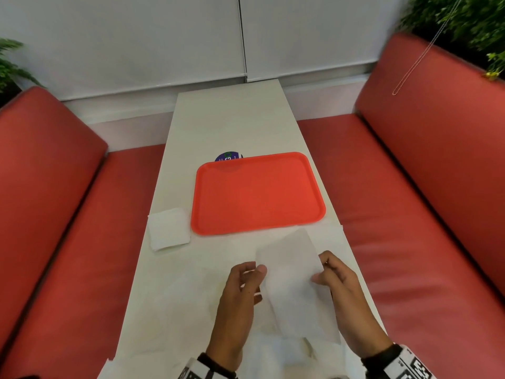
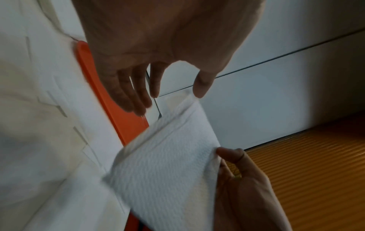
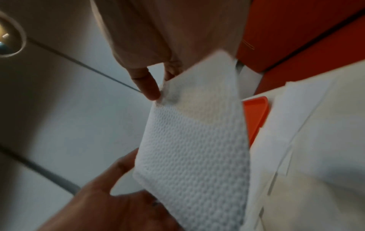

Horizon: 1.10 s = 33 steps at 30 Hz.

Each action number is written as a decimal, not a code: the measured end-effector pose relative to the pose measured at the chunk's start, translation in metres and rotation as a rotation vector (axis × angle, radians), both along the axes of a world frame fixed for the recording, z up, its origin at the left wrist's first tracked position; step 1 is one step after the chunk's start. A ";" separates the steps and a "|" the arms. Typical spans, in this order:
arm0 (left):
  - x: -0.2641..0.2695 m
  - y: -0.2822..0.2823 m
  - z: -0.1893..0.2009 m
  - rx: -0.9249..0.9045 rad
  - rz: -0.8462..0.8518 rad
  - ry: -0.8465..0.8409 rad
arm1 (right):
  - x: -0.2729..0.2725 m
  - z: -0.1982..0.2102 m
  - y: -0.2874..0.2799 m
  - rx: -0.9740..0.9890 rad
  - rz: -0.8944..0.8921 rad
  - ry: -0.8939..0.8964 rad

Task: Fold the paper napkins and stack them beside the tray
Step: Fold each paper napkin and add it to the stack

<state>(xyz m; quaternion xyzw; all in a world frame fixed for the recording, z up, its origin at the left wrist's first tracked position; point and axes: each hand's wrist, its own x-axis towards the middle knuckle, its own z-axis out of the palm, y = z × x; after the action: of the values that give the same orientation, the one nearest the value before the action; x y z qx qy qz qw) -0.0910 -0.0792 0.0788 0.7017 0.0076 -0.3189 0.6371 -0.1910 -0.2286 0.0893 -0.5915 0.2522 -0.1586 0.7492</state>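
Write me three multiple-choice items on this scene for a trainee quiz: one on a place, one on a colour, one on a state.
1. Where does the folded napkin pile lie?
A in the tray; B on the table, left of the tray; C on the bench.
2. What colour is the tray?
A blue; B red-orange; C green.
3. How is the loose napkin?
A flat in the tray; B crumpled on the bench; C pinched by the right hand.

Key: B, the pile sits beside the tray's left edge; B, its whole surface is red-orange; C, thumb and finger pinch its edge in the right wrist view.
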 end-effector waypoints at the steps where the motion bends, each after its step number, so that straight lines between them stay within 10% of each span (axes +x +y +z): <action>1: -0.001 -0.001 0.001 -0.038 -0.027 0.051 | -0.001 -0.001 -0.001 0.065 -0.008 -0.005; 21: 0.009 0.006 0.021 -0.236 -0.343 -0.166 | -0.018 0.000 -0.010 0.126 -0.006 -0.017; 25: 0.007 0.006 0.019 -0.147 -0.471 -0.474 | -0.022 0.001 -0.014 -0.100 0.032 -0.051; 33: 0.007 0.001 0.016 -0.244 -0.306 -0.445 | -0.020 0.008 -0.016 0.104 0.045 -0.077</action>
<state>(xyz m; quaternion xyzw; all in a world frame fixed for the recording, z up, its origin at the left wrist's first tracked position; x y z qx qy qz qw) -0.0835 -0.0785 0.0953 0.6656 -0.2769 -0.2481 0.6472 -0.2114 -0.2449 0.0978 -0.5508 0.2178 -0.1513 0.7914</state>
